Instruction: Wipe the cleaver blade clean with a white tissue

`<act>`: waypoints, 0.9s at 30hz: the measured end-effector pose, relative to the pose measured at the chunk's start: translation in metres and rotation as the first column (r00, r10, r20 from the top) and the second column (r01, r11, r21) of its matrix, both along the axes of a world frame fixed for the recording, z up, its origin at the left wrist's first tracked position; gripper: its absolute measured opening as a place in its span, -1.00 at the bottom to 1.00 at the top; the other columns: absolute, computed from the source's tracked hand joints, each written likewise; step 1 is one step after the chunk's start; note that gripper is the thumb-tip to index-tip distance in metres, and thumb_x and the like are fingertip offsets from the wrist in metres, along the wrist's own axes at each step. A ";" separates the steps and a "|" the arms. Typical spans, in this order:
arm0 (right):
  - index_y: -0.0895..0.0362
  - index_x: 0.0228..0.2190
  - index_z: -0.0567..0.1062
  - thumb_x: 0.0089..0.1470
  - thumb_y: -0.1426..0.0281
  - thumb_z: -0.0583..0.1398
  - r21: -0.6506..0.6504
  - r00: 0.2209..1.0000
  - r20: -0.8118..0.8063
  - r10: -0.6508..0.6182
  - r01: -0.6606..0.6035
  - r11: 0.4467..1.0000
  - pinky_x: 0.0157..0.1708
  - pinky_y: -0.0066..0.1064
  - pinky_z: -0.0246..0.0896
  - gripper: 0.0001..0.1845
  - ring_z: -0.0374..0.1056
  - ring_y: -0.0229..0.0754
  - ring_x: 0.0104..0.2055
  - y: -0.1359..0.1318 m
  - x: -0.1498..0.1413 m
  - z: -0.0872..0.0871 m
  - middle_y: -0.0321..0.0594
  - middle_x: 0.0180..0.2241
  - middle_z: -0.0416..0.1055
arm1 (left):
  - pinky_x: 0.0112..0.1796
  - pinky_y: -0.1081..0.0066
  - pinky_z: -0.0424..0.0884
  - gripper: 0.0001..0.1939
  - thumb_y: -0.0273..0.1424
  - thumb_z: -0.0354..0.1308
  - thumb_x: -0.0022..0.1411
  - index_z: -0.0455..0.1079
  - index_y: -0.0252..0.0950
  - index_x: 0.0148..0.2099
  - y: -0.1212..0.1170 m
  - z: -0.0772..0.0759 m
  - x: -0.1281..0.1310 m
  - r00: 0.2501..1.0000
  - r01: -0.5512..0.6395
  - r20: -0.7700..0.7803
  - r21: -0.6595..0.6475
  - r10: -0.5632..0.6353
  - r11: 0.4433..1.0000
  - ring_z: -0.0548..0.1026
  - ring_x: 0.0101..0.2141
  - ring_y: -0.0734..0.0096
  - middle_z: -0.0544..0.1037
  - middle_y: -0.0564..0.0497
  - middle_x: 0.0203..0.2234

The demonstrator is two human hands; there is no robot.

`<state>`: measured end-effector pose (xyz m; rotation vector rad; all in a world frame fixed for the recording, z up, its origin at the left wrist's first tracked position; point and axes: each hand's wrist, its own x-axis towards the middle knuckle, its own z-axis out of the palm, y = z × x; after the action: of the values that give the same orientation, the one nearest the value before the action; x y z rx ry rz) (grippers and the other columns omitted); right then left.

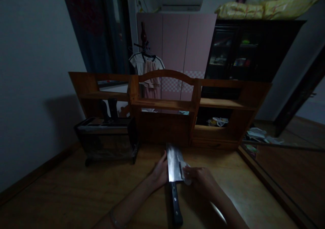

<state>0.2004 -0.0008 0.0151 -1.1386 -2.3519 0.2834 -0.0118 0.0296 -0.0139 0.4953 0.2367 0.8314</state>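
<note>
A cleaver (174, 164) with a broad shiny blade and a black riveted handle lies in front of me, its handle pointing toward me. My left hand (160, 171) grips the blade along its left edge, thumb up at the side and the other fingers partly hidden behind the metal. A white crumpled cloth or tissue (186, 175) is pinched in my right hand (199, 178), which presses it against the right side of the blade near the handle. Dark marks show on the white material or the blade beside it.
Left of the hands stands a dark knife block (109, 137) with black-handled knives in it. A wooden shelf unit (165, 104) rises along the back of the wooden tabletop (122, 188). A raised edge (266, 185) runs down the right side. The room is dim.
</note>
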 end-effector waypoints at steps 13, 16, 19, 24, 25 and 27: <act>-0.04 0.09 0.42 0.01 0.68 0.05 -0.038 0.954 -0.104 0.281 -0.286 0.958 0.20 -0.16 0.17 -0.35 0.17 -0.12 0.24 -0.014 -0.032 -0.007 -0.26 0.18 0.28 | -0.11 0.22 0.33 -0.33 0.10 -0.05 0.26 0.45 -0.47 -0.10 0.004 -0.011 -0.001 0.987 -0.125 -0.116 -0.112 0.112 0.986 0.53 -0.27 0.11 0.57 -0.25 -0.28; -0.02 0.03 0.48 -0.02 0.68 0.06 -0.075 0.956 -0.121 0.266 -0.276 0.958 0.17 -0.17 0.20 -0.37 0.26 -0.09 0.19 -0.016 -0.036 -0.003 -0.23 0.12 0.36 | -0.22 0.26 0.35 -0.31 0.14 -0.08 0.24 0.45 -0.46 -0.16 0.004 -0.010 0.000 0.989 -0.109 -0.115 -0.117 0.095 0.987 0.52 -0.36 0.16 0.55 -0.21 -0.37; 0.02 -0.05 0.55 0.02 0.64 0.09 -0.094 0.964 -0.140 0.228 -0.242 0.966 0.14 -0.19 0.25 -0.48 0.33 -0.08 0.14 -0.015 -0.031 0.002 -0.19 0.07 0.41 | -0.24 0.24 0.35 -0.30 0.14 -0.10 0.24 0.44 -0.45 -0.14 0.002 -0.006 -0.001 0.995 -0.063 -0.078 -0.092 0.056 0.994 0.51 -0.38 0.15 0.54 -0.21 -0.37; -0.01 -0.06 0.55 0.04 0.62 0.10 -0.102 0.969 -0.132 0.209 -0.223 0.969 0.12 -0.25 0.26 -0.50 0.37 -0.11 0.10 -0.014 -0.019 0.005 -0.21 0.05 0.43 | -0.13 0.17 0.34 -0.38 0.05 -0.08 0.30 0.43 -0.45 -0.07 -0.001 -0.002 -0.002 0.998 -0.048 -0.042 -0.063 0.045 0.997 0.52 -0.30 0.11 0.56 -0.24 -0.30; -0.01 -0.07 0.56 0.03 0.62 0.10 -0.094 0.970 -0.126 0.207 -0.220 0.971 0.11 -0.26 0.27 -0.51 0.38 -0.11 0.09 -0.013 -0.017 0.005 -0.23 0.04 0.44 | -0.10 0.15 0.32 -0.38 0.05 -0.08 0.30 0.43 -0.45 -0.07 -0.001 -0.002 -0.002 0.999 -0.045 -0.034 -0.064 0.042 0.997 0.52 -0.28 0.10 0.56 -0.25 -0.29; -0.01 -0.12 0.59 0.00 0.63 0.10 -0.087 0.974 -0.104 0.203 -0.213 0.973 0.10 -0.25 0.29 -0.51 0.39 -0.11 0.08 -0.011 -0.013 0.003 -0.24 0.01 0.47 | -0.03 0.10 0.28 -0.37 0.05 -0.08 0.30 0.42 -0.45 -0.05 0.000 -0.004 -0.003 0.999 -0.036 -0.010 -0.066 0.036 0.997 0.52 -0.21 0.04 0.56 -0.29 -0.23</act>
<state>0.1871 -0.0117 0.0183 -0.9002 -2.3972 0.5206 -0.0151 0.0295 -0.0178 0.4339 0.2809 0.8539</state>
